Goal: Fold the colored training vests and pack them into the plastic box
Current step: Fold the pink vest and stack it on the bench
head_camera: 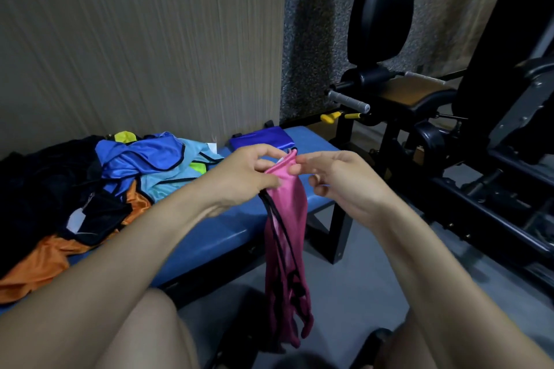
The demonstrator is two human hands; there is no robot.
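The left hand (248, 170) pinches the top of the pink vest (287, 218), which hangs below it off the table (227, 233) edge, while the right hand (335, 176), loosely curled and touching the strap, likely must take the other shoulder to start 1 fold.

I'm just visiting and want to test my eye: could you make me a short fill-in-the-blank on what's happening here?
1. The left hand pinches the top of a ____ vest, which hangs down toward the floor.
2. The heap of vests lies on a ____ bench.
3. The vest at the near end of the heap is ____.

Missing words: pink; blue; orange
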